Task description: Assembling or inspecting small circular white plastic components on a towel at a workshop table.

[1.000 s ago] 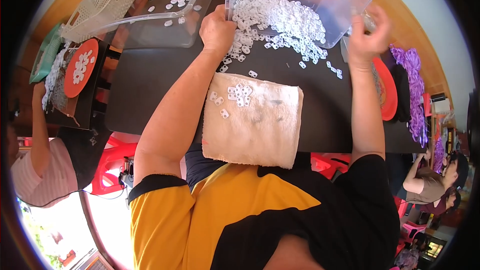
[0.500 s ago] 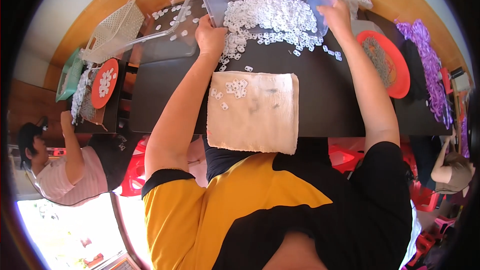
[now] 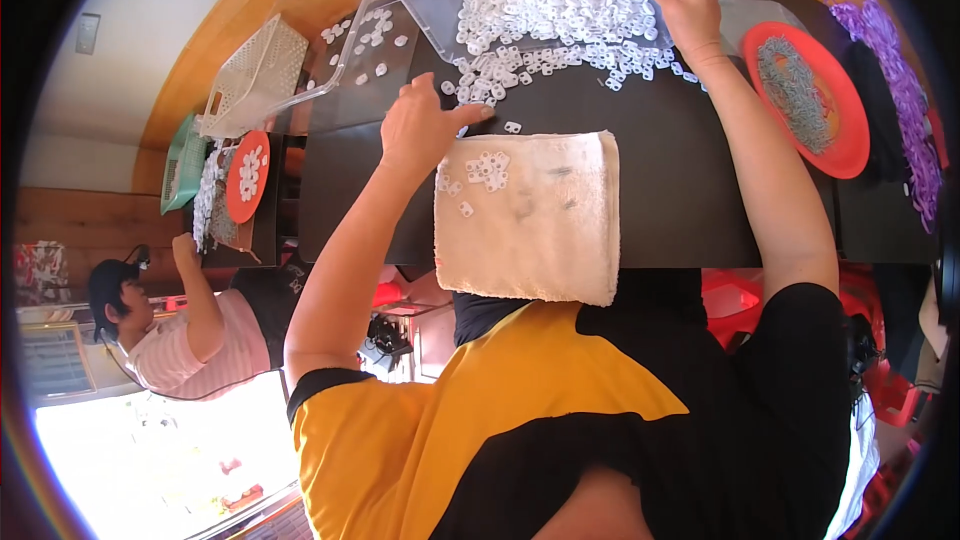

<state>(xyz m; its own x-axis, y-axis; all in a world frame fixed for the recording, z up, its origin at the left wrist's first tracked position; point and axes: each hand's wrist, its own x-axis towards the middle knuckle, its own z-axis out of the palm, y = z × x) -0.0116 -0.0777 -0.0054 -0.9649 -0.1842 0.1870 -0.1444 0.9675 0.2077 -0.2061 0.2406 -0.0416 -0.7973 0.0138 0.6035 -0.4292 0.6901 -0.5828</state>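
A clear plastic box (image 3: pixel 430 0) lies tipped on its side at the far edge of the table, its mouth toward me. Small white plastic pieces with holes (image 3: pixel 560 10) fill its lower side and spill out in front. My right hand (image 3: pixel 692 18) grips the box's right wall. Off the box, my left hand (image 3: pixel 428 122) is open, fingers apart and thumb stretched toward the spilled pieces, nothing visible in it. Nearer to me a folded beige cloth (image 3: pixel 525 240) hangs over the table edge, with several white pieces (image 3: pixel 488 170) on its upper left.
A red plate (image 3: pixel 848 145) of thin grey metal parts stands at the right, beside purple strips (image 3: pixel 890 90). To the left are a clear lid (image 3: pixel 345 60) near scattered pieces, a white basket (image 3: pixel 255 75), a green basket (image 3: pixel 180 170) and another red plate (image 3: pixel 235 205). A co-worker (image 3: pixel 190 330) sits at the left.
My left hand has let go of the box's left edge and come nearer to me, its fingers now spread. My right hand stays on the box. The whole view has shifted slightly.
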